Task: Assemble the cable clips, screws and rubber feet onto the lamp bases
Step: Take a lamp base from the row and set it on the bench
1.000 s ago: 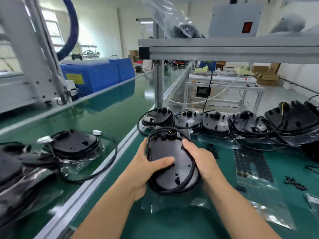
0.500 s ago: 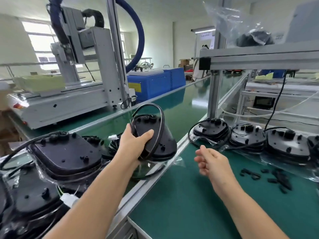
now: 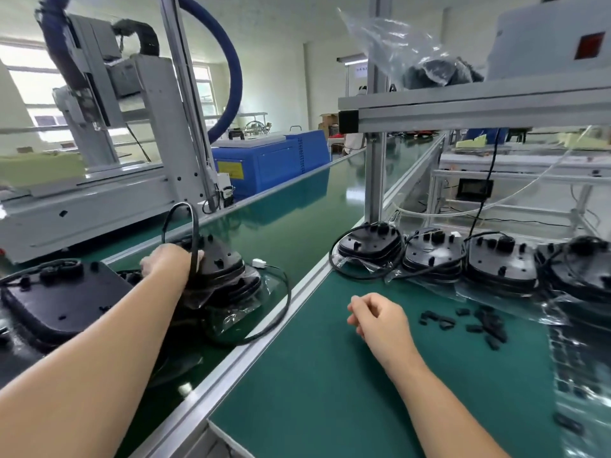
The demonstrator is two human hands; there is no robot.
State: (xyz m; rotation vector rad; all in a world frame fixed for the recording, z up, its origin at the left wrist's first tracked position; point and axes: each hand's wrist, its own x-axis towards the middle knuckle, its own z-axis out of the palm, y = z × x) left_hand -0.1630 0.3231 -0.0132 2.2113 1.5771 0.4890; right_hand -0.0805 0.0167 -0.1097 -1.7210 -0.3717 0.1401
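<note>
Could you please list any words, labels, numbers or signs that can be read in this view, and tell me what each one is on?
No text can be read.
Yellow label on the blue machine: print too blurred to read.
Red patch on the white box up on the shelf: no lettering can be made out.
White sign at the far wall: marks too small to read.
Lamp bases: no markings show.

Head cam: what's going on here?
A person is working on black lamp bases at a green bench. The left hand grips a lamp base over the conveyor, on a pile of others. The right hand hovers loosely curled, holding nothing. More bases line the bench, near loose rubber feet.
</note>
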